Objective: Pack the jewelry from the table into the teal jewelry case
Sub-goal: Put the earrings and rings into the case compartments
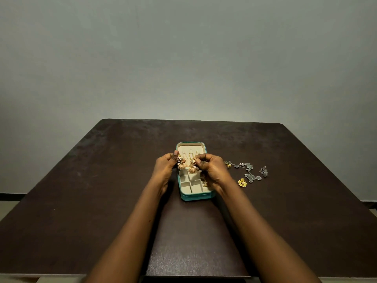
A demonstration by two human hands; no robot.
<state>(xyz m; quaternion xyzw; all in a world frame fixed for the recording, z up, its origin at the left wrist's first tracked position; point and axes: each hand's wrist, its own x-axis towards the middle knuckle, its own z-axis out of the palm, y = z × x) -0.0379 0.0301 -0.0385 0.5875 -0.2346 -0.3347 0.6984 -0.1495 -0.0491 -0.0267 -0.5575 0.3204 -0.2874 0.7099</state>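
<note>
Beneath the left hand [165, 167] and right hand [213, 169], the teal jewelry case [195, 197] lies open; each hand pinches a gold earring [181, 162], a dangling pair that could tangle or drop outside its compartment.

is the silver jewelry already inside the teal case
No, the silver pieces lie on the table, to the right of the teal case.

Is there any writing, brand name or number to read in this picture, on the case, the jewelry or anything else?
No text can be read anywhere.
teal jewelry case: no logo or label shows, outside or on the cream lining.
gold earrings, silver necklace, yellow flower earring: no stamp visible; any hallmark would be too small to tell.
table and wall: no lettering.
</note>
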